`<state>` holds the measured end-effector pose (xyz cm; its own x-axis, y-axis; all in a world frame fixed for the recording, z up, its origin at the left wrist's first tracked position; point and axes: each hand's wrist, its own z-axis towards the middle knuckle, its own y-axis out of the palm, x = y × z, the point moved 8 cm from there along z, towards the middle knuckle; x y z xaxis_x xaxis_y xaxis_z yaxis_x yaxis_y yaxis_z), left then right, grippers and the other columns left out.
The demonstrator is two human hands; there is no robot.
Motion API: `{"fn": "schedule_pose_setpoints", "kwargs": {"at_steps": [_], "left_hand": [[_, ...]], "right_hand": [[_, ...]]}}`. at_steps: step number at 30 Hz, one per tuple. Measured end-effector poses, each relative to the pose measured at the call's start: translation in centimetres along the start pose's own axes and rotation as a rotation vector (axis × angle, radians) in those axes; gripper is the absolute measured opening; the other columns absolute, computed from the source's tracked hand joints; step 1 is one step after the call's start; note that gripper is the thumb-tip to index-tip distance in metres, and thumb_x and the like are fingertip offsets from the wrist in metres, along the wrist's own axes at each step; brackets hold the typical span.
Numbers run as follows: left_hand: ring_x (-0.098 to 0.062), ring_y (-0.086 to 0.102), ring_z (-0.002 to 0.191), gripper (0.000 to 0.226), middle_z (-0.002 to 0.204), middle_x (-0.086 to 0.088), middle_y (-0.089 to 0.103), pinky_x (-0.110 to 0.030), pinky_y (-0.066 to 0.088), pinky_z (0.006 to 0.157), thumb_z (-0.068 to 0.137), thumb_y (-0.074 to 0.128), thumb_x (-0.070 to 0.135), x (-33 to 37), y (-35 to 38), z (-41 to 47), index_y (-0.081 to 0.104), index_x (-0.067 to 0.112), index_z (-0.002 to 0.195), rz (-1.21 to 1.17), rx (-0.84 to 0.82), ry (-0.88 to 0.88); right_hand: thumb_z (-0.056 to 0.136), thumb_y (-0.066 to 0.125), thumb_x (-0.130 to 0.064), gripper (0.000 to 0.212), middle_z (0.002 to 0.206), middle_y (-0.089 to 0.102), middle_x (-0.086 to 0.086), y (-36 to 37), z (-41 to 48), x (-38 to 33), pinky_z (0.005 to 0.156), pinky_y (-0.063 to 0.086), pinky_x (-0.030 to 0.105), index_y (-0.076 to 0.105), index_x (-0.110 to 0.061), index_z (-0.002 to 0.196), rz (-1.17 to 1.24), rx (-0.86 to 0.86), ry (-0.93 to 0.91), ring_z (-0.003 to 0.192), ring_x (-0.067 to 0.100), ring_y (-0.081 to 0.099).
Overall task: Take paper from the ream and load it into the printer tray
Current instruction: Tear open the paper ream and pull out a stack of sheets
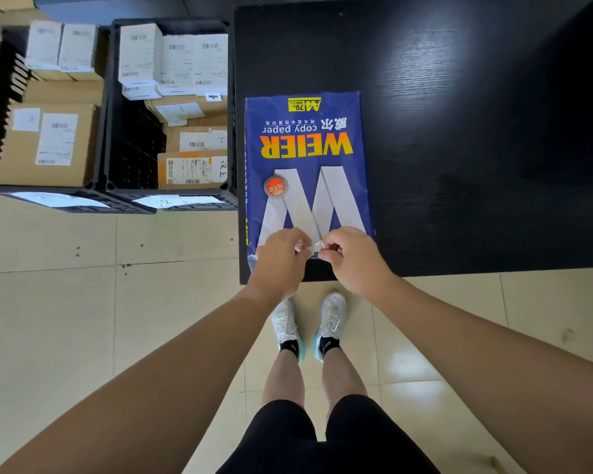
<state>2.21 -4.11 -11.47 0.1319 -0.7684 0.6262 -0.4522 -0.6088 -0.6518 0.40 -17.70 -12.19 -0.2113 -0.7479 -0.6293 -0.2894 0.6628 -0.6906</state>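
Step one, opening: left hand (pixel 277 255) and right hand (pixel 351 256) both pinch the wrapper seam at the near end of the ream (pixel 307 172) on the black table (pixel 459 131) (printer tray unseen), next move likely needs tearing apart.

An office stockroom: black crates (pixel 172 107) of labelled parcels (pixel 48 142) on tiled floor (pixel 65 319) beside a dark worktop (pixel 459 131).

One blue ream (pixel 307 159) of copy paper lies on one black table (pixel 459 131). Two hands are present: left hand (pixel 276 258) and right hand (pixel 355 260). Two black crates (pixel 117 114) stand on the floor, holding numerous boxes, exact count unclear. Two white shoes (pixel 308 323) are visible.
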Motion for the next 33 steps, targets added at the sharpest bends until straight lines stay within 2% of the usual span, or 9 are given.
{"fn": "schedule_pose_setpoints", "kwargs": {"at_steps": [5,8,12,15,17,20,24,28,33], "left_hand": [[-0.022,0.065,0.087,0.011,0.092,0.002,0.071,-0.046,0.052,0.089,0.093,0.06,0.02,-0.9,1.3,-1.5,0.069,0.017,0.098,0.011,-0.116,-0.024],[-0.016,0.062,0.089,0.022,0.094,0.003,0.069,-0.036,0.051,0.09,0.093,0.064,0.028,-1.7,1.7,-2.6,0.067,0.014,0.109,-0.072,-0.12,-0.076],[-0.012,0.06,0.089,0.022,0.097,0.002,0.069,-0.018,0.044,0.078,0.096,0.063,0.027,-2.0,2.1,-2.9,0.069,0.009,0.108,-0.15,-0.136,-0.144],[-0.017,0.064,0.094,0.02,0.1,0.0,0.072,-0.026,0.047,0.083,0.098,0.058,0.025,-2.3,2.7,-2.7,0.07,0.01,0.103,-0.095,-0.159,-0.179],[-0.024,0.065,0.096,0.023,0.1,-0.004,0.073,-0.039,0.051,0.09,0.097,0.056,0.028,-2.5,3.3,-2.5,0.07,0.011,0.1,-0.015,-0.159,-0.198],[-0.029,0.065,0.091,0.025,0.096,-0.006,0.071,-0.049,0.053,0.087,0.094,0.058,0.034,-2.8,4.0,-2.5,0.068,0.012,0.094,0.064,-0.123,-0.241],[-0.031,0.064,0.089,0.029,0.091,-0.011,0.069,-0.046,0.054,0.082,0.087,0.067,0.035,-3.2,4.1,-2.4,0.063,0.007,0.089,0.055,-0.069,-0.301],[-0.03,0.064,0.087,0.023,0.089,-0.011,0.069,-0.04,0.053,0.077,0.084,0.07,0.028,-3.8,3.6,-2.3,0.06,0.007,0.087,0.047,-0.028,-0.324],[-0.024,0.055,0.08,0.022,0.087,-0.005,0.059,-0.032,0.041,0.067,0.09,0.066,0.024,-3.3,3.6,-3.2,0.048,0.014,0.082,0.007,-0.015,-0.286]], "right_hand": [[0.089,0.065,-0.026,0.011,0.066,0.047,-0.015,0.6,-1.3,0.1,0.089,0.042,0.047,0.062,-0.021,0.079,-0.063,-0.062,-0.002,0.079,0.014,0.048],[0.088,0.065,-0.031,0.014,0.072,0.056,-0.015,0.7,-2.3,0.8,0.087,0.048,0.048,0.068,-0.018,0.086,0.018,-0.033,0.034,0.081,0.016,0.058],[0.088,0.063,-0.036,0.016,0.078,0.066,-0.012,1.1,-3.0,1.4,0.089,0.049,0.049,0.069,-0.021,0.085,0.089,-0.035,0.113,0.081,0.017,0.065],[0.087,0.062,-0.037,0.02,0.08,0.071,-0.008,1.5,-3.3,1.8,0.09,0.049,0.047,0.071,-0.02,0.081,0.112,-0.016,0.198,0.081,0.017,0.066],[0.085,0.061,-0.04,0.025,0.07,0.069,-0.007,1.8,-3.5,2.2,0.085,0.051,0.046,0.068,-0.021,0.07,0.095,0.004,0.265,0.074,0.017,0.064],[0.08,0.063,-0.045,0.038,0.055,0.06,-0.003,2.6,-4.0,3.4,0.075,0.053,0.039,0.062,-0.013,0.059,0.055,0.022,0.386,0.064,0.022,0.06],[0.08,0.069,-0.046,0.031,0.065,0.065,-0.009,3.1,-4.3,4.3,0.062,0.042,0.026,0.068,-0.02,0.065,0.081,0.025,0.469,0.071,0.015,0.063],[0.072,0.068,-0.059,0.04,0.071,0.068,-0.006,3.5,-4.4,4.9,0.064,0.035,0.028,0.061,-0.023,0.058,0.044,0.094,0.536,0.071,0.016,0.063],[0.068,0.074,-0.057,0.037,0.074,0.065,-0.003,3.7,-4.4,5.5,0.069,0.053,0.036,0.058,-0.024,0.063,0.128,0.103,0.516,0.071,0.018,0.063]]}}
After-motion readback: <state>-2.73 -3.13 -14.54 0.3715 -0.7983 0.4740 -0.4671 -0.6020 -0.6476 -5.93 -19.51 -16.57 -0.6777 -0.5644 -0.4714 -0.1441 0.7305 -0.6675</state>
